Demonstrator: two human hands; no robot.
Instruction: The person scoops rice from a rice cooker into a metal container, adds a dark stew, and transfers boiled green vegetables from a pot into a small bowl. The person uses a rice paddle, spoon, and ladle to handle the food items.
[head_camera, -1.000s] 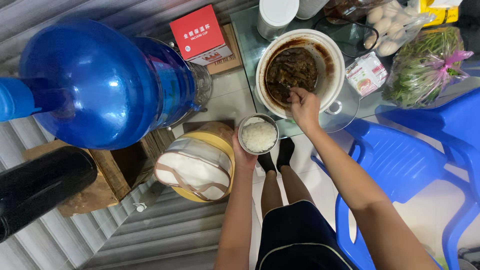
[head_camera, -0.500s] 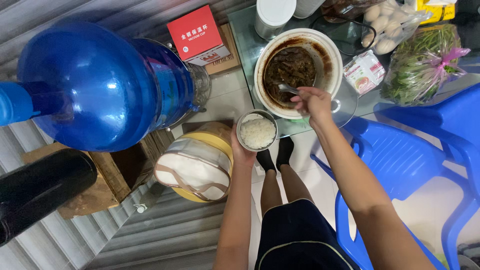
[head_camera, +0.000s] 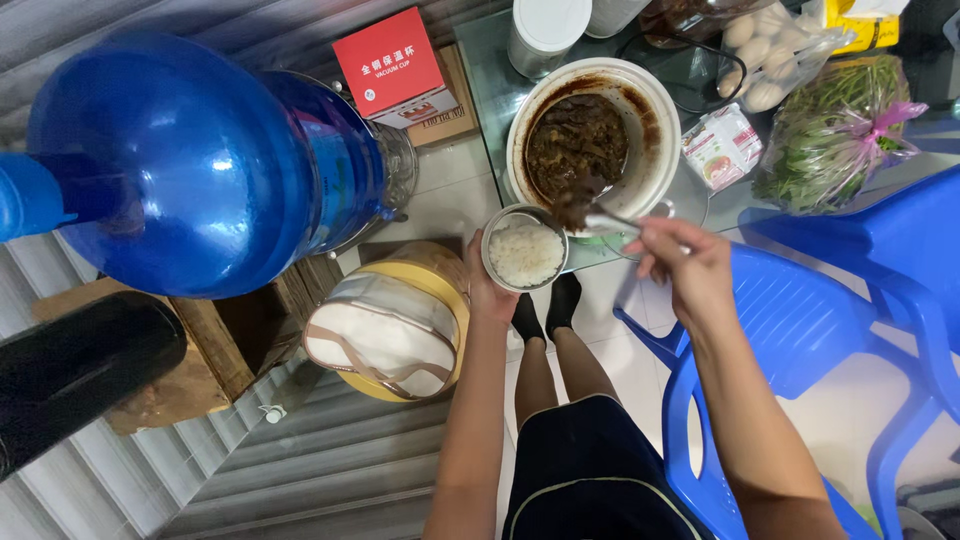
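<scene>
Rice bowl (head_camera: 525, 248) between water jug (head_camera: 200, 160) and blue chair (head_camera: 800, 320).

Left hand (head_camera: 487, 290) fingers behind the rice bowl (head_camera: 524, 248); egg bag (head_camera: 768, 45) cut off.

This is looking like a home kitchen corner. A large white round cooker pot of dark stewed food (head_camera: 592, 140) is sitting on a glass worktop (head_camera: 490, 70), with a clear bag of pale eggs (head_camera: 765, 50) and a bagged bunch of green vegetables (head_camera: 835, 135) lying beside it. A big blue plastic water jug (head_camera: 190, 165) is standing nearby, and a blue plastic chair (head_camera: 800, 330) is waiting on the tiled floor (head_camera: 450, 190).
</scene>
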